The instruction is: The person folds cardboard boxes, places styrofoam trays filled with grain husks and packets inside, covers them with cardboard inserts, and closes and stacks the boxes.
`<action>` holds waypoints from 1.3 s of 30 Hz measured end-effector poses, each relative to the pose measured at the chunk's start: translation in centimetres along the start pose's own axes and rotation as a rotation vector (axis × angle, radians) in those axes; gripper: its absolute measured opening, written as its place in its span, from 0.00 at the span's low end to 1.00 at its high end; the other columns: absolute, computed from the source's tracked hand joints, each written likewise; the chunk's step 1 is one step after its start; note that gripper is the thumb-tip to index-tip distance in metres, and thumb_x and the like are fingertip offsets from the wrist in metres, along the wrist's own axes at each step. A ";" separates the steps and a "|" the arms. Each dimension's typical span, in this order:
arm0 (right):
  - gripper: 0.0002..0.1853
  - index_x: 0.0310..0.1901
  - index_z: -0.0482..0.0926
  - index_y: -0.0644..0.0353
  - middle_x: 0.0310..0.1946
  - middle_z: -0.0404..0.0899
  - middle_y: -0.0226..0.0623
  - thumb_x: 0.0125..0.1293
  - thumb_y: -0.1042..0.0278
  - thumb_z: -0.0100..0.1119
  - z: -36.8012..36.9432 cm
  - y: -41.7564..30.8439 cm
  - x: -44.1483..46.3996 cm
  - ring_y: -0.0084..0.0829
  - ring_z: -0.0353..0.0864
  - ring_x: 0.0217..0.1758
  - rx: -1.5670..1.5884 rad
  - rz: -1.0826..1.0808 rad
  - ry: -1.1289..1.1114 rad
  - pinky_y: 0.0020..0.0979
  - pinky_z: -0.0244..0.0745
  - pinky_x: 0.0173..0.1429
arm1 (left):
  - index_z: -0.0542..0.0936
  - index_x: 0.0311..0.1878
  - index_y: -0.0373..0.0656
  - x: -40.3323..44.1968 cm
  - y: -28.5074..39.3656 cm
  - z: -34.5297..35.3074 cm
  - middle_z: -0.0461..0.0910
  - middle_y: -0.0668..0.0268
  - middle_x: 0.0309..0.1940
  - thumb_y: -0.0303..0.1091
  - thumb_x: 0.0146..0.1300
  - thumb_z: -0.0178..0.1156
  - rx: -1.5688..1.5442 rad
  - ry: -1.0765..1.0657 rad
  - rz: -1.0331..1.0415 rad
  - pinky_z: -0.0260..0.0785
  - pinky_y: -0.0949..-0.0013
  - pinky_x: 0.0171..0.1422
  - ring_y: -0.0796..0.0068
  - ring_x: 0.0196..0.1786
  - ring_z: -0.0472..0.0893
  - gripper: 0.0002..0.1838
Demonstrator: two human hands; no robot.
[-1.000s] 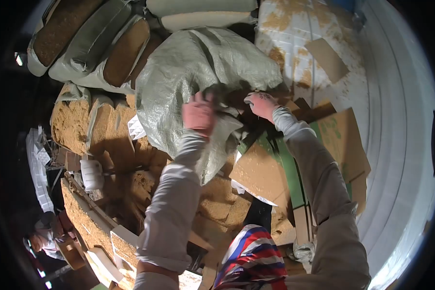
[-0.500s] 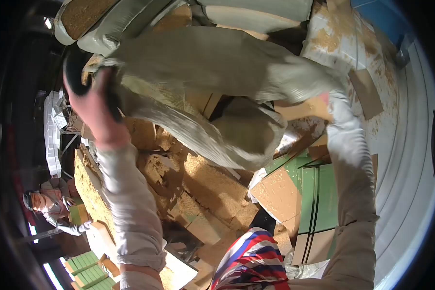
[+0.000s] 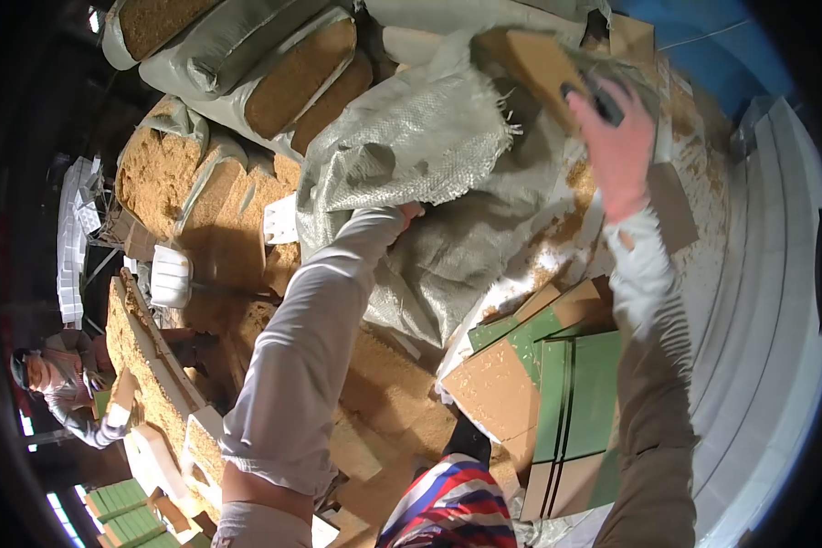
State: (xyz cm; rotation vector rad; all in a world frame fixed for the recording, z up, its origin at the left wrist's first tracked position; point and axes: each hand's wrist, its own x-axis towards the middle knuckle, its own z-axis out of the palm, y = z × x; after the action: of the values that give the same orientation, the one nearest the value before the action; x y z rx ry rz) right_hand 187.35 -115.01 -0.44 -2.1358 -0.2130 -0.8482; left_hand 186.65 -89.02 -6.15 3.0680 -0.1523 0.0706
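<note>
A pale grey-green woven sack [image 3: 411, 128] with a frayed edge lies across the upper middle. My left hand [image 3: 412, 212] reaches under the sack's folded edge, and its fingers are hidden by the cloth. To the right, my right hand [image 3: 619, 137], in a pink glove with a black palm, is closed on the edge of a brown cardboard piece [image 3: 541, 71]. That piece is held over the right part of the sack, slightly blurred.
Filled sacks [image 3: 301, 78] with brown contents are stacked at the upper left. Green and tan cardboard [image 3: 575, 393] lies at the lower right beside a white ridged wall [image 3: 776, 274]. Yellowish crumbs cover the pile. Another person [image 3: 68, 384] is at the far left.
My left hand has moved right, from the sack's left end to under its folded edge. My right hand has risen with the cardboard piece. The sack has gone from stretched out to bunched.
</note>
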 end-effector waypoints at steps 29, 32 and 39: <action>0.15 0.45 0.76 0.74 0.43 0.77 0.47 0.54 0.82 0.60 -9.1 -8.6 -16.4 0.39 0.77 0.46 0.221 0.343 0.272 0.34 0.73 0.49 | 0.73 0.56 0.35 -13.0 -2.0 -18.0 0.78 0.59 0.47 0.29 0.56 0.59 -0.676 0.120 -0.022 0.71 0.69 0.50 0.71 0.49 0.77 0.22; 0.14 0.41 0.77 0.68 0.44 0.75 0.48 0.51 0.80 0.65 -9.1 -14.6 -14.7 0.46 0.76 0.44 0.087 0.174 0.261 0.39 0.72 0.48 | 0.71 0.58 0.34 -16.5 0.7 -21.3 0.79 0.63 0.42 0.22 0.53 0.60 -1.276 0.055 -0.238 0.70 0.78 0.42 0.79 0.40 0.77 0.26; 0.09 0.33 0.78 0.53 0.34 0.68 0.33 0.47 0.66 0.62 -7.6 -23.5 -24.1 0.34 0.70 0.40 0.042 -0.580 -0.477 0.40 0.69 0.43 | 0.69 0.59 0.33 -32.8 0.0 -12.6 0.80 0.60 0.43 0.42 0.66 0.53 -2.059 0.353 -0.597 0.71 0.75 0.47 0.72 0.40 0.78 0.24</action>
State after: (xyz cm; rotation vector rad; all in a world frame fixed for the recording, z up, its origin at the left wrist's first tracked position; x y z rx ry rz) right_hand 155.50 -102.08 2.42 -2.2343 -1.1250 -0.6130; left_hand 153.48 -84.93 4.77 0.9313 0.4297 0.2185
